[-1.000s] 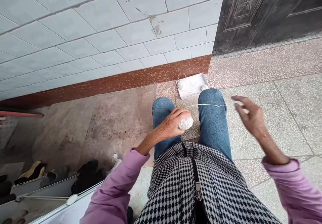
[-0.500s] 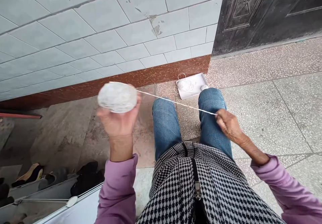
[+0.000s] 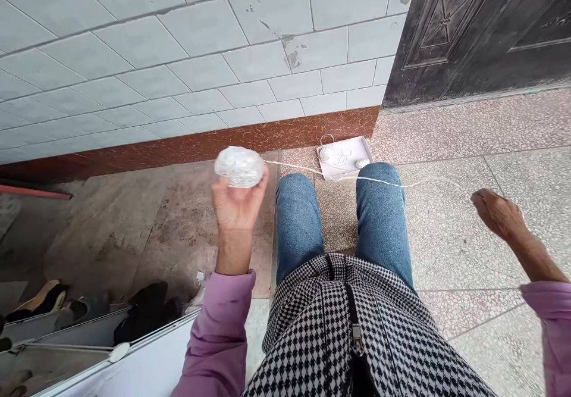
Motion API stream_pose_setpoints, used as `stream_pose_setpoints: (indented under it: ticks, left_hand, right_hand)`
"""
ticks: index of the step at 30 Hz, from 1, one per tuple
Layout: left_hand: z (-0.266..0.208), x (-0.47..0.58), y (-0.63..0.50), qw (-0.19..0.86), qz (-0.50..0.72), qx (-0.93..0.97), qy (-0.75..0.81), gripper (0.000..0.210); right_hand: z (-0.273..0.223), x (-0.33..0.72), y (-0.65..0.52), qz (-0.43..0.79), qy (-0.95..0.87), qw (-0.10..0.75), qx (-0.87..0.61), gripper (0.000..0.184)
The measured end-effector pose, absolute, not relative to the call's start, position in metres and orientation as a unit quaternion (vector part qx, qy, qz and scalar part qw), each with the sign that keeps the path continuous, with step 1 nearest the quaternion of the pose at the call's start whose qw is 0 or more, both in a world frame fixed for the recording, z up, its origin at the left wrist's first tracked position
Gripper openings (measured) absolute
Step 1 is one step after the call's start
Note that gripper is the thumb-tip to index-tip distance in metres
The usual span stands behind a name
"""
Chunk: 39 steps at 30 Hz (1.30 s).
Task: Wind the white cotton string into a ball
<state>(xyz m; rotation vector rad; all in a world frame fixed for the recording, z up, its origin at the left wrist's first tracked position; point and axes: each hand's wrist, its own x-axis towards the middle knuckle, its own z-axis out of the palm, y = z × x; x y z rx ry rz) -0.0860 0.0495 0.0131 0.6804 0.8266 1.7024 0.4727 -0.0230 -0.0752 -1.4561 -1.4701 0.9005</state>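
Left of centre, the left hand (image 3: 241, 203) grips a rounded ball of white string (image 3: 239, 166), its thin white strand (image 3: 381, 181) passing a shallow white rectangular tray (image 3: 352, 147) near centre toward the right hand (image 3: 498, 213) at far right, curled, its hold too blurred to tell.

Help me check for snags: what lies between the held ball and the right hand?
White string, crossing the right knee in the head view; nearest the right hand, it blurs.
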Motion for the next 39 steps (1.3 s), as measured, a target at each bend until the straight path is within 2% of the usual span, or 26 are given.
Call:
stream_pose_setpoints:
  ticks: [3,5,9,12,14,19,23,27,31,34,39]
  left_hand:
    - [-0.003,-0.059,0.042,0.605,0.621,0.315,0.388,0.050]
    - [-0.011,-0.043,0.036,0.639,0.564,0.339,0.399,0.053]
    - [-0.017,-0.020,0.028,0.663,0.507,0.384,0.395,0.055]
    - [-0.015,-0.010,0.027,0.656,0.506,0.391,0.402,0.049]
    - [-0.017,-0.007,0.030,0.640,0.528,0.379,0.410,0.044]
    - [-0.045,0.003,0.032,0.550,0.557,0.386,0.488,0.044]
    - [-0.067,0.013,0.016,0.490,0.464,0.481,0.560,0.061]
    - [-0.071,0.020,0.002,0.607,0.392,0.467,0.510,0.065]
    - [-0.060,0.024,-0.006,0.740,0.411,0.351,0.402,0.064]
    - [-0.047,0.025,-0.011,0.780,0.394,0.322,0.363,0.061]
    - [-0.030,0.019,-0.012,0.789,0.383,0.317,0.362,0.062]
  right_hand:
    - [-0.073,0.439,0.009,0.203,-0.624,0.373,-0.656,0.017]
    - [-0.067,0.395,0.030,0.137,-0.652,0.346,-0.661,0.023]
    - [-0.043,0.278,0.044,0.258,-0.686,0.432,-0.526,0.035]
    - [-0.037,0.208,0.025,0.395,-0.689,0.424,-0.435,0.040]
    - [-0.045,0.184,0.006,0.445,-0.679,0.411,-0.416,0.042]
    - [-0.058,0.184,-0.036,0.472,-0.705,0.347,-0.400,0.038]
    - [-0.026,0.210,-0.032,0.454,-0.723,0.347,-0.389,0.033]
    - [-0.004,0.237,0.001,0.409,-0.687,0.404,-0.445,0.039]
    - [-0.022,0.241,0.015,0.463,-0.629,0.434,-0.449,0.051]
    - [-0.046,0.233,0.004,0.497,-0.612,0.427,-0.443,0.054]
    - [-0.068,0.229,-0.023,0.455,-0.658,0.361,-0.479,0.047]
